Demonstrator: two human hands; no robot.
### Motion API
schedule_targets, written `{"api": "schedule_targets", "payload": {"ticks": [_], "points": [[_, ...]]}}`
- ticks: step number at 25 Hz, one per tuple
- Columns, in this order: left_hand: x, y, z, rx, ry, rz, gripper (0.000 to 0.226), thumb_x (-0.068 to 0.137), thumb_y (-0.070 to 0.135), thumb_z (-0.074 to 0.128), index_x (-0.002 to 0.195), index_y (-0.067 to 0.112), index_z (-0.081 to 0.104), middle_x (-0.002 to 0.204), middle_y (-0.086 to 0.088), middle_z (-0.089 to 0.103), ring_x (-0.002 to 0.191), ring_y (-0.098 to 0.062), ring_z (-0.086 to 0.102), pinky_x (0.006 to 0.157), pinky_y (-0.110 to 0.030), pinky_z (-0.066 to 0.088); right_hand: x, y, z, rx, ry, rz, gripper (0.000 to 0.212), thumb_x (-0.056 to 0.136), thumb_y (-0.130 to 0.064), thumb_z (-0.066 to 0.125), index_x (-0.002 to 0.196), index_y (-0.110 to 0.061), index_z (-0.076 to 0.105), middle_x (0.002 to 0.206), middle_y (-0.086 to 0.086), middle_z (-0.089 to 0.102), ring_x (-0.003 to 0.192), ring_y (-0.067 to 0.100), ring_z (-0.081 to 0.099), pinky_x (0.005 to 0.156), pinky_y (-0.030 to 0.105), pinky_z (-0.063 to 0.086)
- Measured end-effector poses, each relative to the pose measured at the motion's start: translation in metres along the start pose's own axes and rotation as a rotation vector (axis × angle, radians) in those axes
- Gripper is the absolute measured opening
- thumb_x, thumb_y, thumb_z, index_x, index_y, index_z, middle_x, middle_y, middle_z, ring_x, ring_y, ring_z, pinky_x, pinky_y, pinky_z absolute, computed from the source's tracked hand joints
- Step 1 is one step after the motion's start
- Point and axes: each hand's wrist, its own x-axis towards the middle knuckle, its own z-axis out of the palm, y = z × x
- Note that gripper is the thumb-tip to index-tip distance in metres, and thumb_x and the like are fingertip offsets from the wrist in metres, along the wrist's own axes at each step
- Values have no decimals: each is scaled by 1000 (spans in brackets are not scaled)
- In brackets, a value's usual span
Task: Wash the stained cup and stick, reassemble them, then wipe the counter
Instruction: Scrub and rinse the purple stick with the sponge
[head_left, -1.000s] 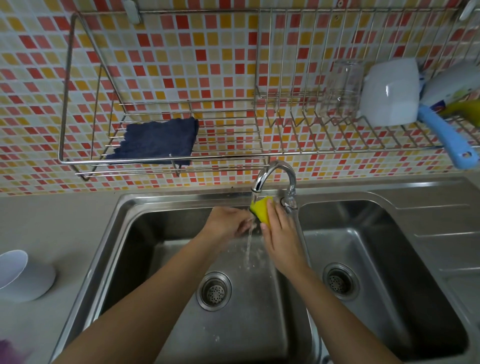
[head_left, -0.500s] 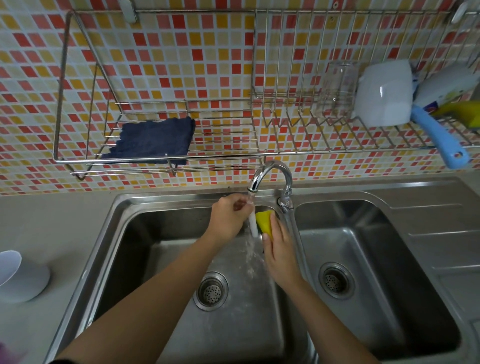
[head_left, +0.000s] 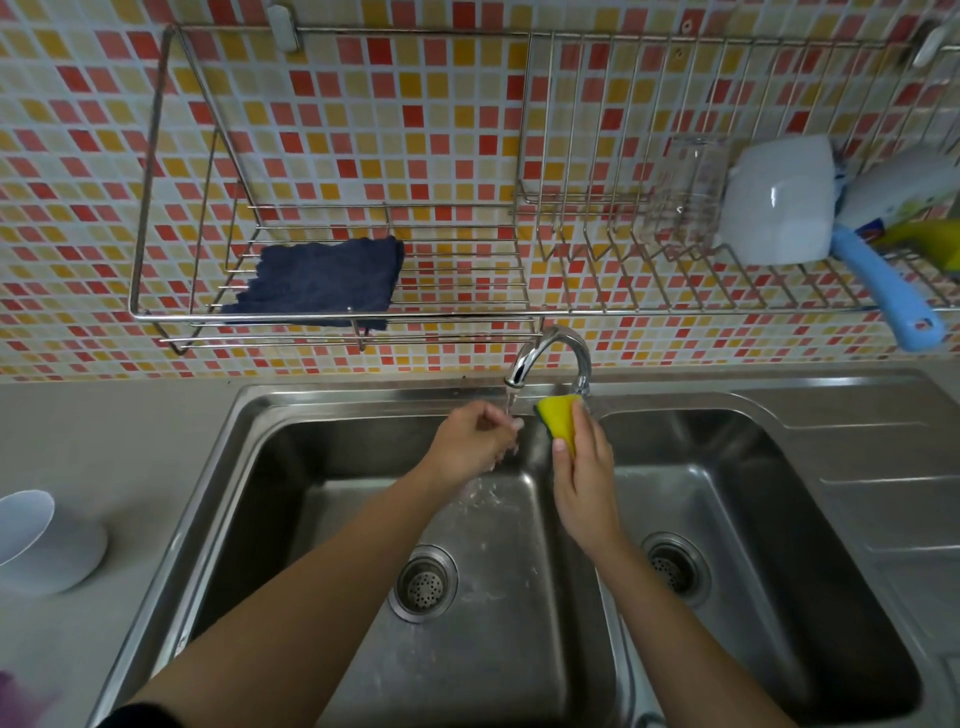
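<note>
Rinsing at sink (head_left: 322, 400) back edge | your left hand (head_left: 475, 439) curled under tap (head_left: 550, 348) stream, stick presumably inside but hidden | right hand (head_left: 584, 483) pinches sponge (head_left: 558, 415) | cup (head_left: 47, 545) tipped at counter (head_left: 104, 441) left edge | stick likely thin, wet, slippery: pinch mid-length.

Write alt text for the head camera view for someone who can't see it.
A person's curled left hand is under water running from the faucet into the left sink basin, while the right hand holds a yellow sponge beside it. A white cup lies on the counter.
</note>
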Motion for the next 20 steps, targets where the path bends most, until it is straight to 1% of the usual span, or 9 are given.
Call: {"api": "schedule_targets", "payload": {"ticks": [2, 3, 5, 8, 9, 11, 14, 18, 20], "points": [[-1, 2, 0, -178, -17, -90, 7, 85, 14, 64, 87, 8, 65, 62, 3, 63, 58, -10, 54, 56, -20, 43, 3, 0, 2, -35, 11, -16, 60, 96, -44, 25, 148, -14, 17, 150, 10, 29, 136, 21, 27, 111, 38, 26], [-2, 3, 0, -287, -10, -110, 7, 85, 11, 62, 87, 6, 67, 62, 4, 64, 61, -11, 58, 59, -21, 46, 5, 0, 3, -49, 12, -16, 62, 95, -46, 23, 148, -15, 16, 150, 10, 29, 136, 23, 27, 111, 41, 28], [-4, 5, -1, -459, 35, -141, 12, 89, 5, 57, 84, 4, 68, 71, -1, 69, 71, -14, 63, 69, -20, 51, 8, -1, 4, -78, 0, -17, 62, 95, -49, 20, 148, -18, 13, 151, 9, 27, 137, 23, 26, 111, 44, 29], [-4, 4, -3, -435, 138, -226, 8, 90, 11, 60, 84, 8, 65, 77, -5, 66, 65, -10, 57, 57, -16, 48, 10, -8, 7, -126, -27, -66, 57, 97, -44, 21, 148, -20, 11, 153, 7, 24, 138, 22, 22, 112, 40, 25], [-3, 4, -3, -430, 132, -246, 7, 89, 12, 61, 84, 8, 65, 78, -7, 65, 64, -9, 54, 56, -16, 47, 11, -11, 8, -137, -42, -80, 55, 98, -40, 23, 148, -20, 11, 153, 8, 24, 138, 22, 22, 112, 37, 22], [-5, 8, -6, -540, 75, -296, 7, 89, 7, 60, 86, 3, 65, 79, -10, 65, 63, -9, 57, 58, -14, 50, 13, -12, 8, -155, -55, -96, 54, 98, -37, 26, 147, -19, 12, 152, 9, 25, 137, 23, 23, 111, 33, 19], [-7, 13, -11, -755, 12, -392, 10, 89, -2, 55, 84, -6, 63, 75, -15, 64, 54, -8, 64, 54, -11, 52, 16, -15, 9, -151, -18, -33, 58, 96, -42, 21, 147, -15, 16, 150, 13, 28, 134, 29, 27, 110, 46, 28], [-4, 8, -13, -786, -28, -479, 16, 92, -1, 51, 81, -7, 61, 59, -11, 62, 43, -7, 60, 43, -9, 49, 3, -24, 13, -285, -92, -154, 60, 94, -40, 20, 146, -9, 24, 146, 15, 36, 125, 33, 41, 101, 42, 34], [-4, 7, -13, -783, -39, -522, 16, 93, 0, 49, 85, -8, 60, 64, -13, 59, 39, -5, 57, 40, -9, 47, 6, -19, 13, -252, -57, -62, 63, 93, -44, 15, 147, -12, 18, 149, 14, 30, 129, 32, 36, 105, 44, 33]]}}
